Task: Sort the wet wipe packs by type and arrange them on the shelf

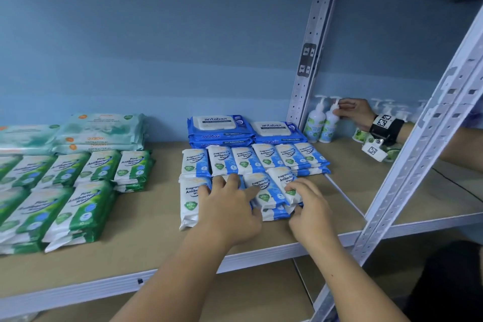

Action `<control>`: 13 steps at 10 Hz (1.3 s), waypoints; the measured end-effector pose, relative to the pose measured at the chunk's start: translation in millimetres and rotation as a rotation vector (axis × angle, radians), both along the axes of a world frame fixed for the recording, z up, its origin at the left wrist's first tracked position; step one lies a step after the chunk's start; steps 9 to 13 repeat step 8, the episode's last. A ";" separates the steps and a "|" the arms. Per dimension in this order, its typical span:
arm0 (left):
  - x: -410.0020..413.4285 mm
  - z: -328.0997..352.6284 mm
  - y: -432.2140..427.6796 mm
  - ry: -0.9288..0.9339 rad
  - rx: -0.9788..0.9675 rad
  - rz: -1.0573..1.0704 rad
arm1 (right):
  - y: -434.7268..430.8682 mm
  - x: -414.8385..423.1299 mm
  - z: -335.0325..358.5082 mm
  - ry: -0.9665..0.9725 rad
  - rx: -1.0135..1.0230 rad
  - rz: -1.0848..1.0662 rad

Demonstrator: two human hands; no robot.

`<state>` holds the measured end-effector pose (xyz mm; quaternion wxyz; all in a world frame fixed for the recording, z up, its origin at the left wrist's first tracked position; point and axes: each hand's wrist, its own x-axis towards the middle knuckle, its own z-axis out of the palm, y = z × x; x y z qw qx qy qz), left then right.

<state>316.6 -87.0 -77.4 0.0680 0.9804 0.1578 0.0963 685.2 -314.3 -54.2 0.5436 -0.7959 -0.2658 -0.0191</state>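
On the shelf (156, 219), left: green packs (78, 206), grouped. Centre: blue packs (245, 162), two rows. Squaring the near row, it seems: left hand (230, 206) flat, fingers spread, pressing on top; right hand (311, 206) pinching the rightmost pack's near end. Next, likely: nudge that tilted pack flush with its neighbours.

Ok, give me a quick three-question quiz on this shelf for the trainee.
1. True or false: the left hand and right hand both touch the blue-and-white Fragrance Free wipe packs.
2. The dark blue antabax wipe packs lie where, relative to those? A in front; B behind, nearer the wall; C to the left.
3. Fill in: the green-and-white Pine wipe packs lie to their ___.
Key: 1 true; 2 B; 3 left.
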 end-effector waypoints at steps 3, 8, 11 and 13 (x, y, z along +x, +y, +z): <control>-4.4 -4.4 -4.7 -0.040 0.020 0.012 | 68.3 -278.7 -66.2 -0.391 -0.374 -0.218; -116.1 71.3 -58.5 -0.256 -0.408 -0.347 | 10.9 -425.2 127.9 -0.669 0.380 -0.133; -116.1 71.3 -58.5 -0.256 -0.408 -0.347 | 10.9 -425.2 127.9 -0.669 0.380 -0.133; -116.1 71.3 -58.5 -0.256 -0.408 -0.347 | 10.9 -425.2 127.9 -0.669 0.380 -0.133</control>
